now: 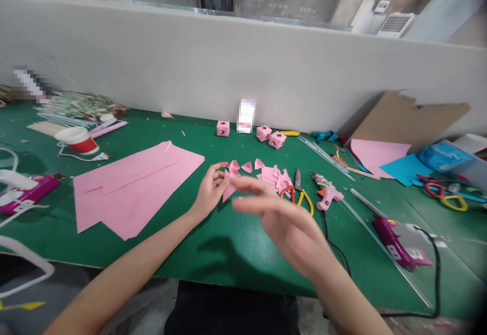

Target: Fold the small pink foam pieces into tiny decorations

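Note:
My left hand [210, 189] pinches a small folded pink paper piece [227, 193] at the middle of the table. My right hand [287, 221] is raised nearer the camera, blurred, its fingers stretched out with nothing visible in them. Just beyond the hands lie small folded paper triangles [247, 166] and a pile of cut pink paper pieces [271, 174], partly hidden by my right hand. Scissors [298, 185] with red and yellow handles rest beside the pile, and a pink glue gun [327, 193] lies to their right.
Large pink sheets [133, 188] cover the left. Pink paper cubes [222, 128] stand near the partition [182, 66], around a blurred-out bright object. A white-and-red cup [78, 140] is far left. At right are a purple power strip [399, 241], clear glue sticks [388, 251], second scissors [443, 195] and cardboard [403, 122].

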A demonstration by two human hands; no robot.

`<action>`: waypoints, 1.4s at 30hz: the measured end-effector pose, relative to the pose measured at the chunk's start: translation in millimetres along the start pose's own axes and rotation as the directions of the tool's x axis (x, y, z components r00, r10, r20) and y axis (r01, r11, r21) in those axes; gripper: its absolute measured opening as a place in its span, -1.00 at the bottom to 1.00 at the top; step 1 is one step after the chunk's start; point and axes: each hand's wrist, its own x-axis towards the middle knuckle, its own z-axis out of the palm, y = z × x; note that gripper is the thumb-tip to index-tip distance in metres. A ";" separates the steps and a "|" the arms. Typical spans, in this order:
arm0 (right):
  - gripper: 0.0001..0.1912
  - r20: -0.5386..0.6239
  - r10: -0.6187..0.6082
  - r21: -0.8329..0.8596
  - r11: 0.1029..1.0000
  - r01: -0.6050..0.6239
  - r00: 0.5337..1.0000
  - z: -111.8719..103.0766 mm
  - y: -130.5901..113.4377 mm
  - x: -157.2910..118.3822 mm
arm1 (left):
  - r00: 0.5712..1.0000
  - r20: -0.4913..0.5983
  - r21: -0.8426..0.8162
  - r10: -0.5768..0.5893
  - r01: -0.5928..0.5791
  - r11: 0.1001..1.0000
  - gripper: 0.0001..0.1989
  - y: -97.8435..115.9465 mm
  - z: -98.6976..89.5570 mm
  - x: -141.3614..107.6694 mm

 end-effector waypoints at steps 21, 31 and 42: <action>-0.64 0.092 0.392 0.122 0.908 -0.401 0.915 28.0 135.6 31.9 | 0.979 0.183 0.102 -0.086 0.068 0.993 -0.55 -8.4 5.0 -4.0; -0.65 0.111 0.369 0.173 0.907 -0.384 0.923 30.1 138.1 30.5 | 0.980 0.178 0.101 -0.090 0.073 0.992 -0.56 -8.3 5.5 -5.0; -0.66 0.104 0.350 0.153 0.919 -0.363 0.931 35.2 139.8 28.5 | 0.973 0.182 0.135 -0.139 0.115 0.984 -0.46 -3.3 3.1 -3.9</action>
